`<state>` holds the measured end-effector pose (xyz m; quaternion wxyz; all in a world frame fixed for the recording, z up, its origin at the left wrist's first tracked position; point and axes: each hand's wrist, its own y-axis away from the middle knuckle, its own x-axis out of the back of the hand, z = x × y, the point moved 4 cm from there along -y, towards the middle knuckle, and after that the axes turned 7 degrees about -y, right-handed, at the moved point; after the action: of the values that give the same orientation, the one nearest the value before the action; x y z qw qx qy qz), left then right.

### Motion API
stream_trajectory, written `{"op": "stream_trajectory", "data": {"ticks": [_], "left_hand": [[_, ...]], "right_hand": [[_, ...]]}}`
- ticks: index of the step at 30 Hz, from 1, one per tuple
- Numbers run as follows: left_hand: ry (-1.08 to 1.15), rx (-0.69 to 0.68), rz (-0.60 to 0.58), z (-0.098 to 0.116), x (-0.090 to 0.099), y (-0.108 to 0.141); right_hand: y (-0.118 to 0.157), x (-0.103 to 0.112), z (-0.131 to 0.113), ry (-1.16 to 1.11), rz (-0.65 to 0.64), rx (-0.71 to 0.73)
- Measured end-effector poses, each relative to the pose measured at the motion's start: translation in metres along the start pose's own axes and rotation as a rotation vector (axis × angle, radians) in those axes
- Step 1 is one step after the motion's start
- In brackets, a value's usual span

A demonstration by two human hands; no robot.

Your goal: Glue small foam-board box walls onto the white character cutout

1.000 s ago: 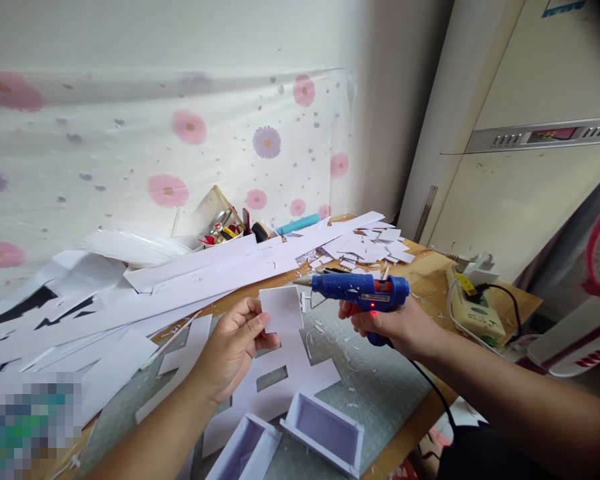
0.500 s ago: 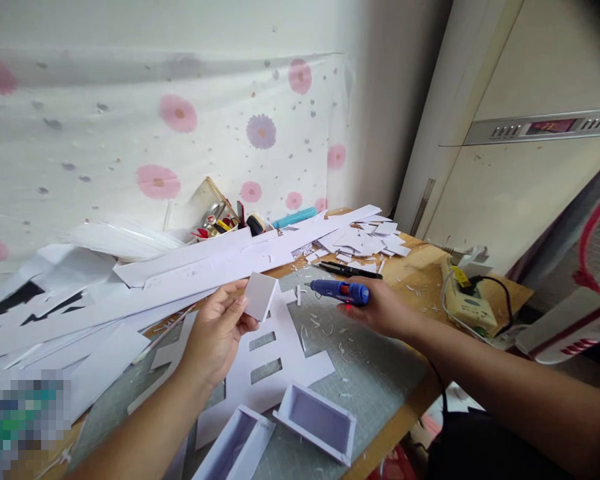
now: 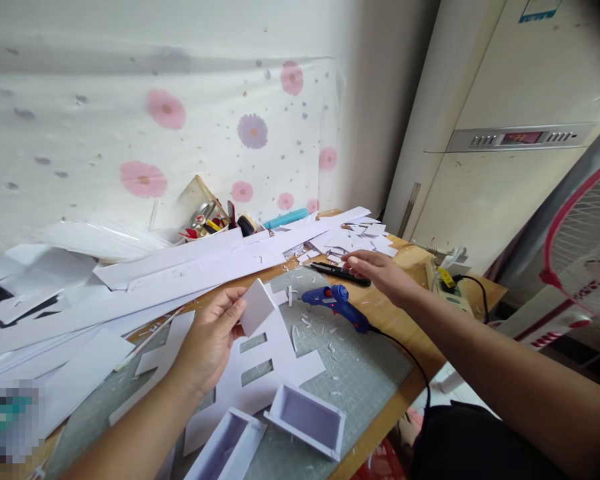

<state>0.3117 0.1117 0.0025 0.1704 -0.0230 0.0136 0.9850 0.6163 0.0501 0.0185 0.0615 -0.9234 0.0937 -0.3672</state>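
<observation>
Between the thumb and fingers of my left hand [image 3: 215, 333] is a small white board piece [image 3: 257, 308], held tilted above a cut white sheet with rectangular openings [image 3: 280, 347]. My right hand [image 3: 377, 272] is empty, its fingers apart, over the black cutter [image 3: 341, 274] and close to the heap of white scraps [image 3: 353, 239]. The blue glue gun [image 3: 336, 305] lies on the grey cutting mat [image 3: 365, 373], its cord trailing right. Two open white boxes, one wider [image 3: 310, 421] and one narrow [image 3: 226, 448], stand at the mat's front.
Long white strips [image 3: 180, 280] cross the table's back. Behind them are a tool container [image 3: 215, 223] and a turquoise tube [image 3: 286, 219]. A power strip [image 3: 447, 287] sits at the right, near a red-rimmed racket [image 3: 555, 233].
My right hand has let go of the blue glue gun, now on the mat, and moved up and away from it. The view has shifted slightly right; my left hand still holds the white piece.
</observation>
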Motion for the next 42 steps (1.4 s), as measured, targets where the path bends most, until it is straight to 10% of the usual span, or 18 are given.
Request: {"op": "stream_trajectory", "data": {"ticks": [13, 21, 25, 30, 42], "left_hand": [[-0.092, -0.053, 0.056, 0.005, -0.002, 0.008], [-0.011, -0.074, -0.133, 0.009, -0.01, 0.011], [-0.054, -0.089, -0.112, 0.008, -0.009, 0.013], [-0.095, -0.153, -0.111, 0.014, -0.009, 0.021], [-0.177, -0.24, -0.142, 0.03, -0.015, 0.039]], "right_hand": [[-0.049, -0.029, 0.016, 0.645, -0.166, -0.137], [-0.032, 0.03, 0.004, 0.554, 0.017, -0.181], [0.006, 0.035, -0.044, 0.441, 0.14, 0.045], [0.052, -0.005, -0.101, 0.279, 0.003, 0.484], [0.065, -0.03, -0.117, 0.241, -0.077, 0.648]]}}
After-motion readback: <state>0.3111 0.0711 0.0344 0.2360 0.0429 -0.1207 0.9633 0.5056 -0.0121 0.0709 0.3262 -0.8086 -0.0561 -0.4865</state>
